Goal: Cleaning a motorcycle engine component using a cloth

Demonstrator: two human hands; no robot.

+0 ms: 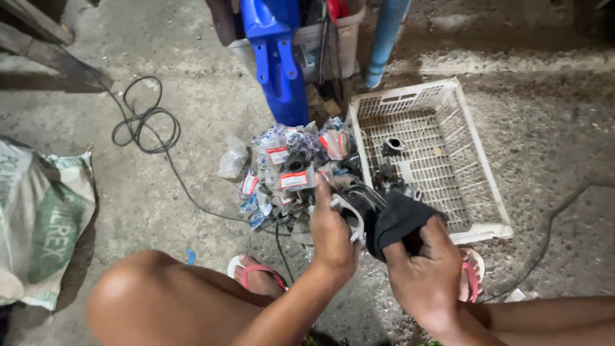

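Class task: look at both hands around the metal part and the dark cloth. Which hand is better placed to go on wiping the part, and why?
Probably the right hand: it grips the dark cloth, which lies against the metal part. The left hand is wrapped around the part, steadying it.

A heap of small clear plastic packets [288,170] lies on the concrete floor, just left of the white crate, each bearing a red-and-white rectangular label [294,180]. One loose clear bag [232,158] sits at the heap's left edge. A large woven sack [41,221], white with green print, lies at the far left.
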